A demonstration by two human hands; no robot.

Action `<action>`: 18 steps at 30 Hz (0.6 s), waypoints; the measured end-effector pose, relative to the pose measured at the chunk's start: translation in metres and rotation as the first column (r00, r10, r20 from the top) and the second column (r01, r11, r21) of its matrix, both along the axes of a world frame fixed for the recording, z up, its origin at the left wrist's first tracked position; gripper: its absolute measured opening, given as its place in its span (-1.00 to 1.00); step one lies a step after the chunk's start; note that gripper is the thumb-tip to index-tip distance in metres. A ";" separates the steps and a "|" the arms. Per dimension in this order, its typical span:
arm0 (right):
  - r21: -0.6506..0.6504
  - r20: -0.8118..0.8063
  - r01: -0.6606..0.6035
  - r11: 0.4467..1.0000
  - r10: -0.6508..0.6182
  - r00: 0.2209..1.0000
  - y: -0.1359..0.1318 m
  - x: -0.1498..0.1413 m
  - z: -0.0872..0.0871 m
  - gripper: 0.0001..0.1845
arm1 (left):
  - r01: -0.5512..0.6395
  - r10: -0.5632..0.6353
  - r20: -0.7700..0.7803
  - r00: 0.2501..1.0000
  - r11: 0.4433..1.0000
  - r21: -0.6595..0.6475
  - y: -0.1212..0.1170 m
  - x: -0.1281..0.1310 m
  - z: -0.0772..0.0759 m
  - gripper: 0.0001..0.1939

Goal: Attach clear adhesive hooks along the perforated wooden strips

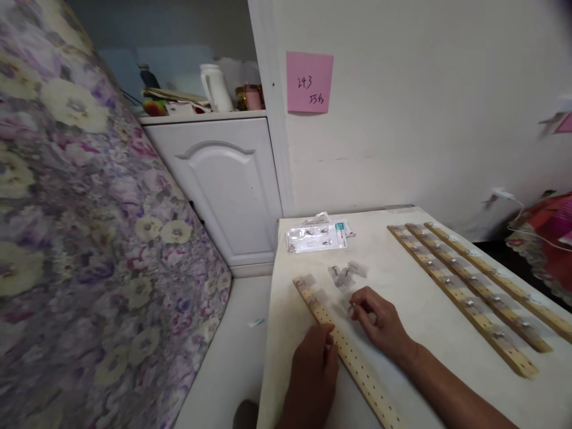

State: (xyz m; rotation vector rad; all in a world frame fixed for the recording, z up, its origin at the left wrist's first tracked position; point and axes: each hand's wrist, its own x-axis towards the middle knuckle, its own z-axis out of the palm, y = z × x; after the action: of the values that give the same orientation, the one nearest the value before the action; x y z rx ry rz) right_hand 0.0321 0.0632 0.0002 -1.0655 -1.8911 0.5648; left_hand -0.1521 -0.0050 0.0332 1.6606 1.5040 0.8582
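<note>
A narrow wooden strip (367, 381) with rows of holes lies slantwise on the white table. My left hand (315, 363) is closed, its curled fingers on the strip's edge. Two clear plastic pieces (318, 297) sit at the far end of the strip. Just right of the strip, my right hand (378, 316) pinches a small clear piece with a shiny metal part, seemingly an adhesive hook (351, 308); the fingers partly hide it. Several loose clear adhesive hooks (344, 275) lie beyond that hand.
At the right, three wooden strips (465, 301) carry rows of clear hooks. Packaged hooks (317, 237) lie at the table's (402, 381) back left. A white cabinet (223, 190) and flowered fabric (111, 238) stand left; a pink note (310, 82) hangs on the wall.
</note>
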 end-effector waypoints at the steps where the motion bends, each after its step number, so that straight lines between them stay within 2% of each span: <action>1: 0.021 0.004 -0.065 0.998 0.065 0.998 -0.005 -0.004 0.003 -0.89 | -0.017 0.018 0.042 0.999 1.000 -0.020 0.000 0.001 -0.001 -0.69; 4: 0.073 0.034 -0.202 0.977 0.200 0.979 -0.016 -0.015 0.009 -0.84 | -0.026 0.042 0.169 0.985 0.995 -0.095 0.001 0.004 -0.003 -0.67; 8: 0.051 0.036 -0.298 0.953 0.296 0.955 -0.023 -0.021 0.012 -0.77 | 0.024 0.019 0.314 0.949 0.991 -0.131 0.002 0.006 -0.002 -0.69; 13: 0.052 -0.002 -0.305 0.951 0.306 0.952 -0.024 -0.019 0.009 -0.69 | 0.064 0.014 0.433 0.901 0.984 -0.165 0.004 0.006 -0.005 -0.75; 18: 0.072 -0.011 -0.330 0.941 0.332 0.943 -0.023 -0.017 0.008 -0.61 | 0.128 0.008 0.590 0.807 0.974 -0.189 0.007 0.004 -0.005 -0.72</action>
State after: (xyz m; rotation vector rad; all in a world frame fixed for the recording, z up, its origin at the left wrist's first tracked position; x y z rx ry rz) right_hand 0.0147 0.0406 0.0078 -0.6952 -2.0688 0.6918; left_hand -0.1477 0.0017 0.0287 1.1208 1.0546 1.0136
